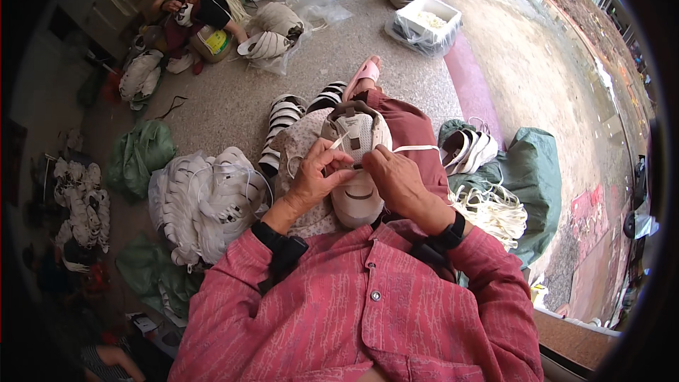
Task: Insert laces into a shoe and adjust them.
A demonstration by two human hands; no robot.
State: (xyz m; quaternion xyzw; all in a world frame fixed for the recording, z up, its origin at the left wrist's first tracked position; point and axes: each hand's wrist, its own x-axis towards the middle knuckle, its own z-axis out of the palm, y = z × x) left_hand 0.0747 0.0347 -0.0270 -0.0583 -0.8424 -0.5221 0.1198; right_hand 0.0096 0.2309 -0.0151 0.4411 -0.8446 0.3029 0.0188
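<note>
In the head view, a person in a red patterned shirt [297, 311] worked over a pale shoe [353, 201] resting in the lap [414, 131], directly beneath both grips, toe toward the wearer. Thumb and forefinger of the left grip [322, 170] met at the shoe's throat, seemingly clamped on a white lace [417, 147]; the right grip [396, 178] curled over the opposite side, its fingertips hidden, so whether it pinched anything could not be told. The lacing appeared only partly done: a length of lace ran loose to the right of the right grip, apparently left to be threaded. Stacked white shoes [198, 198] filled a clear bag left of the left grip, while a bundle of laces [495, 216] lay right of the right grip, beside a green bag [534, 184]. Well beyond both grips, a co-worker's hands [172, 6] held a shoe-like piece [184, 14].
</note>
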